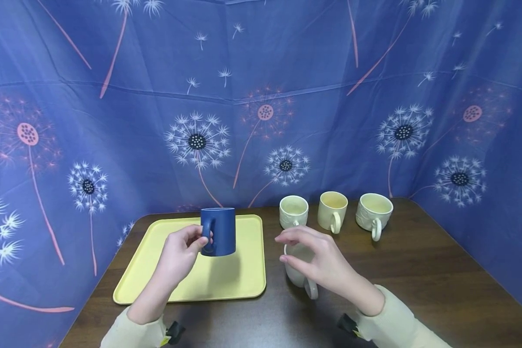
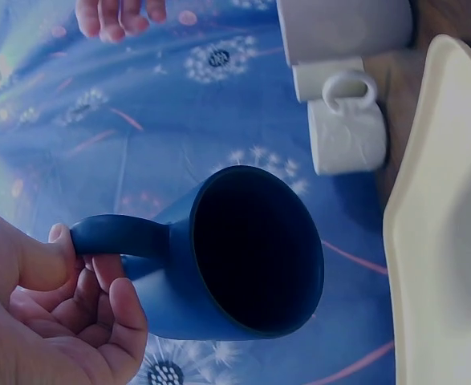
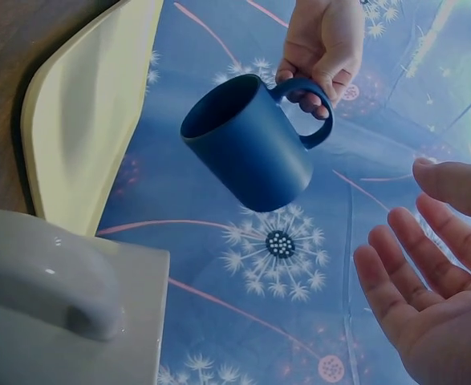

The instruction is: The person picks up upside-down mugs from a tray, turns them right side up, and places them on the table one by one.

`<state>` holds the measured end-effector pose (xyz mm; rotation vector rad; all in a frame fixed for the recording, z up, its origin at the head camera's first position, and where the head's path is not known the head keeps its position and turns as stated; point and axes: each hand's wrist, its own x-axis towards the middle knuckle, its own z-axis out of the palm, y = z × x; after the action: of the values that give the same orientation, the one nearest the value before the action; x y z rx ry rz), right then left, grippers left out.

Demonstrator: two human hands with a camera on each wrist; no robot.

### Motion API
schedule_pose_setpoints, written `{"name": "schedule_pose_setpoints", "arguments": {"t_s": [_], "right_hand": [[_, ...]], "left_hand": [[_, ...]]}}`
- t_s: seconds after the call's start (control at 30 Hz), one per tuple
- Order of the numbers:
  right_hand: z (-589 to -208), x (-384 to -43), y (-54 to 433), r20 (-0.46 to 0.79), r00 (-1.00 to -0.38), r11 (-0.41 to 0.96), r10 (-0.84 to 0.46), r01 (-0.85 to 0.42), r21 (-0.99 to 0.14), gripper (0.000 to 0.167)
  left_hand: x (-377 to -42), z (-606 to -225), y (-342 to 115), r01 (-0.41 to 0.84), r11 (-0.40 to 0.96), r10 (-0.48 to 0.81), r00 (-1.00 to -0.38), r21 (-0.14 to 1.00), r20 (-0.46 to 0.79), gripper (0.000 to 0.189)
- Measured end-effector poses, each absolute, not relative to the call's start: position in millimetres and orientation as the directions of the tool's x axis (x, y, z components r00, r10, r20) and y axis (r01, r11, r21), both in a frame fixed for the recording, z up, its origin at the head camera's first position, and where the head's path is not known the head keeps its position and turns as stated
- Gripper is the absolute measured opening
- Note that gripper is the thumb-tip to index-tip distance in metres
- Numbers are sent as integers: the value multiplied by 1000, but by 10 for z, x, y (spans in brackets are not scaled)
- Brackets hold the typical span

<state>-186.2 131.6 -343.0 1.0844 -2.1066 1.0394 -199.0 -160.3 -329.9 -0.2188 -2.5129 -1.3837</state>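
My left hand pinches the handle of a dark blue mug between thumb and fingers. Held upside down above the yellow tray, the mug shows its dark mouth in the left wrist view, facing down toward the tray. To the right, my right hand hovers with fingers spread loosely and nothing in its grasp. Partly hidden beneath that hand, a white mug stands on the table with its handle toward me; its glossy handle looms close in the right wrist view.
Three pale mugs stand in a row at the back: a cream one, a yellowish one and a patterned one. They share the dark wooden table. Behind it hangs a blue dandelion-print cloth.
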Motion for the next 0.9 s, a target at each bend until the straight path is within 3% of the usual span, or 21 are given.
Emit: {"name": "schedule_pose_setpoints", "arguments": {"t_s": [0.5, 0.9], "right_hand": [[-3408, -1836, 1238, 766, -500, 328, -405, -861, -389, 33], [-3363, -1835, 1232, 788, -464, 318, -405, -879, -354, 36]], "left_hand": [[-1744, -3235, -1241, 433, 467, 157, -898, 771, 410, 11], [-1642, -3220, -999, 466, 470, 324, -881, 749, 345, 9]]}}
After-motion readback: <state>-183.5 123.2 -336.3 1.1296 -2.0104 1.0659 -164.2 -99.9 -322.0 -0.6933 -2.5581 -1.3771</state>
